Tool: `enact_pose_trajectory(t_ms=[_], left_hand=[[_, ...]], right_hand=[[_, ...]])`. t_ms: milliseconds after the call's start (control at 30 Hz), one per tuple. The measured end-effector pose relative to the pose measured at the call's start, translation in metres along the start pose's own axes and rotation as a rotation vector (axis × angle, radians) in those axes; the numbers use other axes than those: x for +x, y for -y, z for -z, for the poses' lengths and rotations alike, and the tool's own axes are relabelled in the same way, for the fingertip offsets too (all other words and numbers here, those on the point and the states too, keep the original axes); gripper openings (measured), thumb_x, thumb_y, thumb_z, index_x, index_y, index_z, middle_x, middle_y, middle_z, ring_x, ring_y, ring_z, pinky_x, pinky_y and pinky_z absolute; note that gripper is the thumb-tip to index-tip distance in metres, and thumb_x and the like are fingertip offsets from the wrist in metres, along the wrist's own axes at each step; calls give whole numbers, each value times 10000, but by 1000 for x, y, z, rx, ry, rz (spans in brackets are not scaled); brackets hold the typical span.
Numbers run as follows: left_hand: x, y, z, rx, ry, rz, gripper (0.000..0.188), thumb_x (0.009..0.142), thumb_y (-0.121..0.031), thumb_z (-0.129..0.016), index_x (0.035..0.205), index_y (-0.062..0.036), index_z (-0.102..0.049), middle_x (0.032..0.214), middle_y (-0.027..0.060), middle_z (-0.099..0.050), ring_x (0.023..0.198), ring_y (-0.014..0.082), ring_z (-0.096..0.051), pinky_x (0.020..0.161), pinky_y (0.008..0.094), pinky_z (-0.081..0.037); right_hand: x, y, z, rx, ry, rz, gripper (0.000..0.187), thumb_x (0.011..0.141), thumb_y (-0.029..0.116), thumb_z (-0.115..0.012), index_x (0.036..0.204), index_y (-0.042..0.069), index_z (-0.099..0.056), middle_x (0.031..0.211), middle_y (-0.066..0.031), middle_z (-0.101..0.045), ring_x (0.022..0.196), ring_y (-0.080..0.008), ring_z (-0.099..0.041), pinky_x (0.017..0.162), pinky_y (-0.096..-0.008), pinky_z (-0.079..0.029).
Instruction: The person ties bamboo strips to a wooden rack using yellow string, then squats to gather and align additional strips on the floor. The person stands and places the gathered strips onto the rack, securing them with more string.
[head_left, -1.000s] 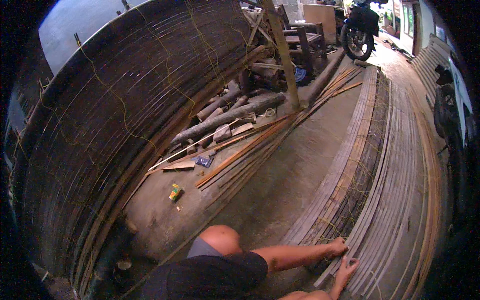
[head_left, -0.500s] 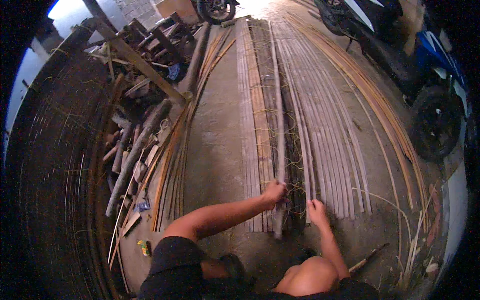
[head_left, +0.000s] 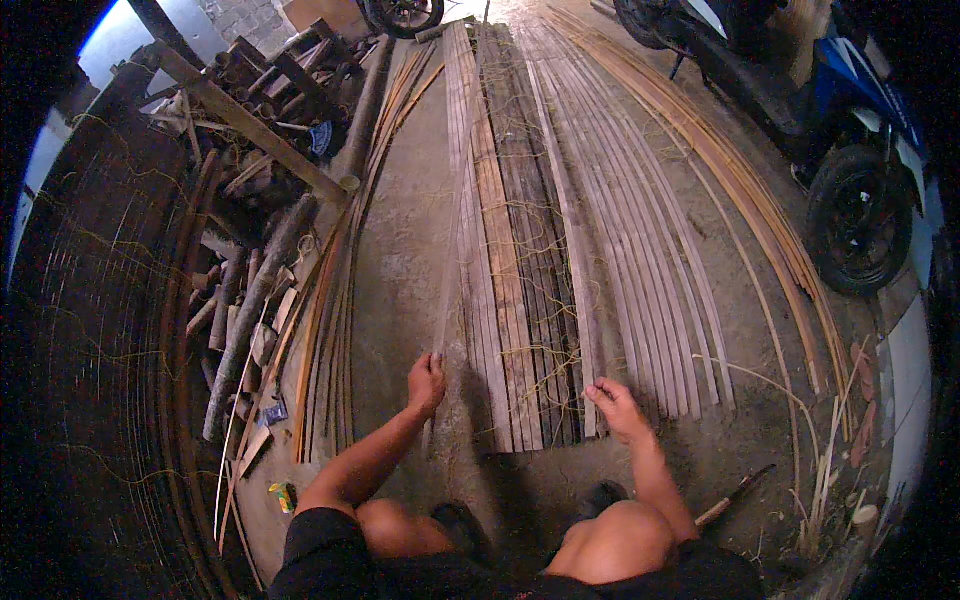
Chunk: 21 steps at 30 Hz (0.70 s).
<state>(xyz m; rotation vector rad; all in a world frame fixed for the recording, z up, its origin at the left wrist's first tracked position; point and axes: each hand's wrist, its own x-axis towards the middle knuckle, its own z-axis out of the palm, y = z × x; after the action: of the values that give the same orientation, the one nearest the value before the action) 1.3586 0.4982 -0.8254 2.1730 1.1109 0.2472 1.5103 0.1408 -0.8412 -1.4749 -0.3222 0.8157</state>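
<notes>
My left hand (head_left: 427, 386) is closed round the near part of a long, thin bamboo slat (head_left: 449, 275), which runs away from me along the left edge of a row of slats. My right hand (head_left: 614, 408) pinches the near end of another pale slat (head_left: 583, 330). Between my hands lie light and dark slats side by side, forming a partly woven mat (head_left: 512, 340). Thin yellow cord (head_left: 540, 352) crosses them at several places, its loose ends trailing on the right.
Loose grey slats (head_left: 650, 270) fan out to the right, beyond them brown strips (head_left: 760, 210) and a parked motorbike (head_left: 860, 215). On the left are more strips (head_left: 335, 330), a wood pile (head_left: 262, 300) and a rolled dark slat screen (head_left: 110, 320). A knife (head_left: 735, 495) lies near my right knee.
My left hand has moved left with its slat, from over the dark slats to beyond the mat's left edge. My right hand has shifted slightly left in the picture. The view has shifted a little.
</notes>
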Motion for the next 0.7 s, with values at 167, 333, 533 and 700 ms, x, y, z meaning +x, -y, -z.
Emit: enact_pose_trajectory(t_ms=[167, 333, 533, 700], left_hand=[[-10, 12, 4, 77, 97, 75, 373, 983, -318, -456, 1052, 4, -629, 897, 245, -645, 857, 396, -618, 786, 447, -467], [20, 101, -20, 406, -41, -57, 417, 979, -338, -469, 1208, -7, -578, 944, 247, -653, 818, 399, -619, 763, 437, -485], [3, -125, -37, -295, 471, -108, 563, 941, -438, -574, 1262, 23, -536, 1012, 181, -649, 864, 237, -615, 775, 357, -495], [2, -188, -102, -580, 605, 46, 418, 942, -349, -587, 1114, 32, -582, 870, 111, -627, 739, 181, -567, 668, 354, -469]], right_hand=[[-12, 36, -2, -66, -24, -138, 383, 904, 348, -671, 1038, -11, -659, 969, -98, -611, 979, -184, -559, 886, -323, -434], [-9, 51, -20, -377, -11, 109, 369, 873, 356, -700, 947, -5, -686, 926, -118, -613, 923, -205, -556, 866, -342, -431], [-10, 55, -36, -372, -46, 137, 359, 834, 357, -741, 880, 4, -699, 874, -127, -619, 889, -232, -555, 850, -353, -431], [-5, 44, -50, -382, -144, 264, 361, 846, 348, -729, 943, 3, -689, 934, -181, -644, 974, -312, -603, 920, -398, -448]])
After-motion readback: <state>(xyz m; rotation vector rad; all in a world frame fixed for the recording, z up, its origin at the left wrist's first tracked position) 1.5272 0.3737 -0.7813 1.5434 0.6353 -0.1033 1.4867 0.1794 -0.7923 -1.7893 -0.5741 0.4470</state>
